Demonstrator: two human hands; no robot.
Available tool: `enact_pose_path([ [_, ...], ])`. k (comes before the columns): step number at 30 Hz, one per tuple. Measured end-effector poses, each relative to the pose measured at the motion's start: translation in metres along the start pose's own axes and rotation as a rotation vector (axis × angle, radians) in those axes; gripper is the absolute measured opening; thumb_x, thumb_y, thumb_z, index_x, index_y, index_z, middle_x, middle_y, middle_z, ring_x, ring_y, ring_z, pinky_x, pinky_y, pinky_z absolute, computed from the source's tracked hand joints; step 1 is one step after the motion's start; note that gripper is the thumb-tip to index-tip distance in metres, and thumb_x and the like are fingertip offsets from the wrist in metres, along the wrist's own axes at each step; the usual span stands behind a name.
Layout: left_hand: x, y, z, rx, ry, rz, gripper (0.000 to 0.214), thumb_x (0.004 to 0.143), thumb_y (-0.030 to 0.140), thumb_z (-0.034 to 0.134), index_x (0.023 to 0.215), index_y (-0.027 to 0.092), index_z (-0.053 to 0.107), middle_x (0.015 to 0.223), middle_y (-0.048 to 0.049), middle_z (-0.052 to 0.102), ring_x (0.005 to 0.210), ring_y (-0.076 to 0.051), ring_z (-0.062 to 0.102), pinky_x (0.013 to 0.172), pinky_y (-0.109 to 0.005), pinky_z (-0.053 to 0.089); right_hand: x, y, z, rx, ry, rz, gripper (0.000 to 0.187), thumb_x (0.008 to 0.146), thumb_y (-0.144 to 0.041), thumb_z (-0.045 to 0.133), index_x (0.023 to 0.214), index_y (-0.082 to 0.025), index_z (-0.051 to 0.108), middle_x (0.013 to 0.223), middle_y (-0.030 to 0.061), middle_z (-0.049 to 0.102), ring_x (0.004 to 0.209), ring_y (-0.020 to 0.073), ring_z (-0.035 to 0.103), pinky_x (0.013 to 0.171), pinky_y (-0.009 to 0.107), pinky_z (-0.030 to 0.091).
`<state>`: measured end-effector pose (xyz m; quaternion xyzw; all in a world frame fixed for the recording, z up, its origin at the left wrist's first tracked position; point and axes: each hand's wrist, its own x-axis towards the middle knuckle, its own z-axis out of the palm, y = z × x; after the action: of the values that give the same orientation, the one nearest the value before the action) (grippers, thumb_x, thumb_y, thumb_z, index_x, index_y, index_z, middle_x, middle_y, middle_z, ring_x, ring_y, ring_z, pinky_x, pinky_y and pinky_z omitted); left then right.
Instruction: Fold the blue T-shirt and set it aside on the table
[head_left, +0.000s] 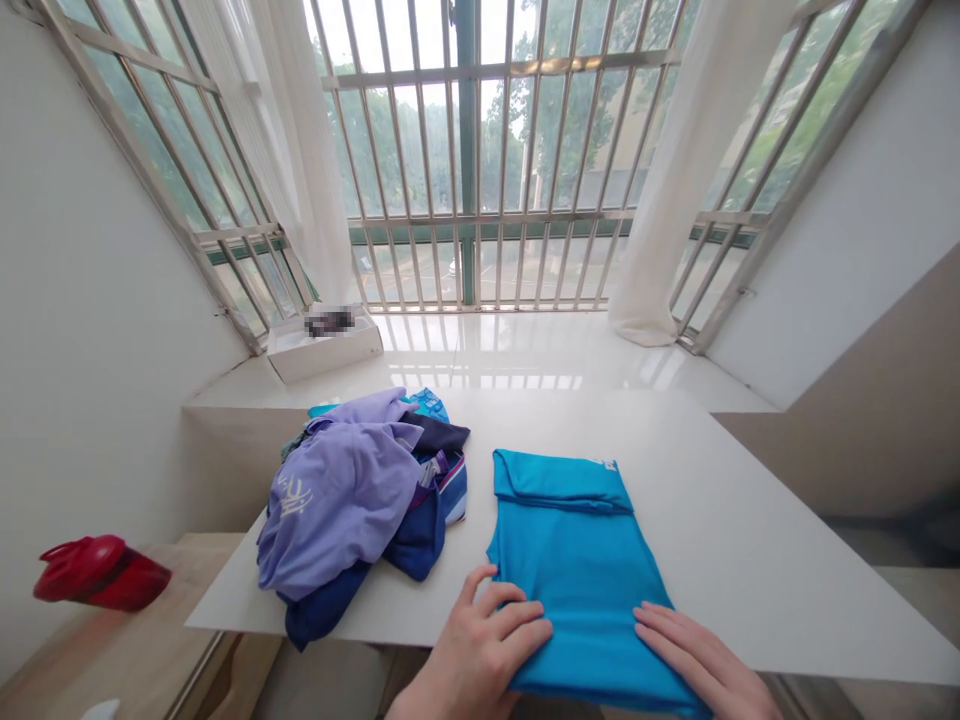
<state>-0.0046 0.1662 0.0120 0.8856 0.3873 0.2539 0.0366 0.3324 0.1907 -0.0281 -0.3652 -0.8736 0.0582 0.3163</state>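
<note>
The blue shirt (577, 560) lies folded on the white table (750, 540) right in front of the person, and its long side runs away from the hands toward the window. The left hand (480, 655) rests on the shirt's near left edge with its fingers (525, 625) a little bent, lying on the cloth and not pinching it. The right hand (697, 665) lies flat and open on the near right corner. Both hands touch the shirt, and the pile of clothes (345, 500) sits just to its left, closest to the left hand.

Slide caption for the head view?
Left hand and right hand rest on a folded blue shirt beside piled clothes.
</note>
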Motion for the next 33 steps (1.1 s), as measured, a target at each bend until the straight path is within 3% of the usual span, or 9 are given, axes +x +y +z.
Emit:
enact_pose_path([
  [3,0.006,0.005,-0.013,-0.148,-0.031,-0.092,0.032,0.092,0.024,0.057,0.124,0.024,0.059,0.116,-0.0044,0.072,0.107,-0.020,0.062,0.104,-0.040,0.042,0.002,-0.005,-0.001,0.040,0.053,0.079,0.040,0.094,-0.036,0.056,0.134,-0.036,0.062,0.129,0.0038,0.068,0.116,0.0277,0.066,0.098,0.036,0.056],
  [6,0.015,0.007,-0.017,-0.272,0.000,-0.207,0.022,0.096,0.021,0.053,0.115,0.025,0.062,0.105,-0.0029,0.073,0.094,-0.018,0.066,0.087,-0.033,0.048,0.007,-0.004,-0.003,0.049,0.095,0.098,0.035,0.092,-0.036,0.060,0.126,-0.032,0.065,0.119,0.0054,0.072,0.110,0.0258,0.068,0.094,0.034,0.057],
  [10,0.031,0.001,-0.018,-0.239,-0.052,-0.373,0.011,0.098,0.025,0.053,0.100,0.024,0.064,0.090,-0.0011,0.073,0.080,-0.019,0.066,0.076,-0.030,0.045,0.025,-0.008,-0.007,0.097,0.114,0.265,0.021,0.094,-0.039,0.058,0.108,-0.028,0.069,0.104,0.0059,0.074,0.096,0.0230,0.071,0.083,0.031,0.058],
  [13,0.046,-0.007,-0.018,-0.108,-0.095,-0.489,0.019,0.099,0.032,0.054,0.085,0.022,0.061,0.077,-0.0018,0.069,0.074,-0.020,0.065,0.066,-0.028,0.040,0.045,-0.012,-0.011,0.093,0.065,0.460,0.030,0.096,-0.050,0.050,0.101,-0.026,0.068,0.090,0.0050,0.075,0.076,0.0205,0.070,0.071,0.029,0.057],
  [16,0.060,-0.018,-0.017,-0.013,-0.120,-0.587,0.026,0.100,0.038,0.051,0.081,0.021,0.058,0.074,-0.0031,0.067,0.071,-0.021,0.065,0.061,-0.027,0.034,0.068,-0.009,-0.014,0.068,-0.032,0.573,0.039,0.096,-0.057,0.043,0.096,-0.026,0.066,0.070,0.0017,0.071,0.057,0.0191,0.063,0.059,0.030,0.051],
  [19,0.072,-0.030,-0.016,0.014,-0.169,-0.691,0.032,0.099,0.043,0.052,0.077,0.021,0.057,0.065,-0.0019,0.063,0.063,-0.019,0.061,0.056,-0.027,0.026,0.087,0.000,-0.017,0.076,-0.114,0.635,0.042,0.094,-0.062,0.042,0.086,-0.028,0.065,0.066,0.0008,0.069,0.056,0.0207,0.062,0.056,0.031,0.048],
  [24,0.082,-0.047,-0.017,-0.092,-0.179,-0.763,0.038,0.093,0.045,0.058,0.065,0.019,0.055,0.062,-0.0003,0.058,0.061,-0.016,0.055,0.055,-0.027,0.023,0.104,0.012,-0.016,0.126,-0.161,0.684,0.045,0.090,-0.066,0.046,0.087,-0.027,0.067,0.080,0.0033,0.074,0.071,0.0233,0.068,0.062,0.031,0.049],
  [33,0.080,-0.052,-0.022,-0.091,-0.194,-0.806,0.038,0.096,0.044,0.056,0.068,0.018,0.061,0.063,-0.0022,0.061,0.063,-0.017,0.056,0.056,-0.027,0.024,0.105,0.022,-0.003,-0.103,-0.166,0.782,0.055,0.089,-0.072,0.040,0.060,-0.026,0.047,0.056,-0.0002,0.059,0.053,0.0184,0.055,0.051,0.028,0.035],
])
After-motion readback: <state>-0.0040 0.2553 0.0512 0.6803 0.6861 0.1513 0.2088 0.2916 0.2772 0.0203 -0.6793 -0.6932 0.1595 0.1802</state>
